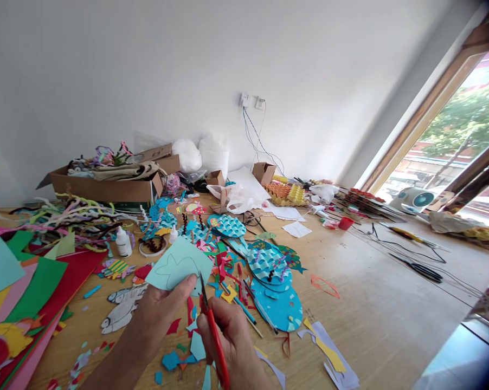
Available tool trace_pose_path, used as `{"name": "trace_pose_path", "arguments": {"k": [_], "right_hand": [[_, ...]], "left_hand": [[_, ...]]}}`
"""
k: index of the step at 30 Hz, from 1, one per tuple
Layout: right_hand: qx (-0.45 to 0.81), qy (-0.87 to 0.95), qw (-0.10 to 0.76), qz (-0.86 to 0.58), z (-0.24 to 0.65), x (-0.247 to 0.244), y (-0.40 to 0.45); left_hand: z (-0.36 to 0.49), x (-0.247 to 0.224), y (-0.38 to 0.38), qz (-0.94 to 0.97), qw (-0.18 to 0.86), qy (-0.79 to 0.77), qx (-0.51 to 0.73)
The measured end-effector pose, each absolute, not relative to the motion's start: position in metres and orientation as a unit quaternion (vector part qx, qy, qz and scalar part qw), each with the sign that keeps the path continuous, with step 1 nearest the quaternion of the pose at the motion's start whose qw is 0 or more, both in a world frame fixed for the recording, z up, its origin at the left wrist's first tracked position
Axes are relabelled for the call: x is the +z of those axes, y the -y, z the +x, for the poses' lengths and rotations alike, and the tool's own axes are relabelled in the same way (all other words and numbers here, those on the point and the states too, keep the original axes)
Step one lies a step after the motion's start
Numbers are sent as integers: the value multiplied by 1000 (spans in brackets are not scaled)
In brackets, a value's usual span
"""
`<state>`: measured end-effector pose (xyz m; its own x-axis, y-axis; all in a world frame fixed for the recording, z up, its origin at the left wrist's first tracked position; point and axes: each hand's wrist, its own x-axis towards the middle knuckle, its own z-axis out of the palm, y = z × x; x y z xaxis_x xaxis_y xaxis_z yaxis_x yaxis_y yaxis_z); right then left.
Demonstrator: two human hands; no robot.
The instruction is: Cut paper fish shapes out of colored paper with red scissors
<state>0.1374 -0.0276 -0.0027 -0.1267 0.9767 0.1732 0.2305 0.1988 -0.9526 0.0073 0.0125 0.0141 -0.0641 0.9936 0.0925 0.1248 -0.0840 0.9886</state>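
My left hand (165,304) pinches the lower edge of a light blue sheet of paper (177,262), thumb on top. A fish-like outline is drawn on the sheet in pencil. In my right hand (232,330) are red-handled scissors (214,336), their dark blades pointing up at the sheet's right edge. Whether the blades are biting into the paper is hard to tell. Under and around the hands lie paper scraps (171,360) and a white paper fish (120,314). Right of the scissors is a round blue paper piece (283,309).
Coloured paper sheets (37,281) are stacked at the left, near a pile of pipe cleaners (82,219) and a cardboard box (102,187). A white glue bottle (123,242) stands behind the hands. Black-handled scissors (425,271), a red cup (345,223) and cables lie at the right.
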Motion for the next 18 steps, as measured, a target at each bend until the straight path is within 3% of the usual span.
{"name": "trace_pose_path", "arguments": {"k": [18], "right_hand": [[446, 626, 448, -456, 142, -12, 28]], "left_hand": [[4, 13, -12, 569, 462, -493, 469]]}}
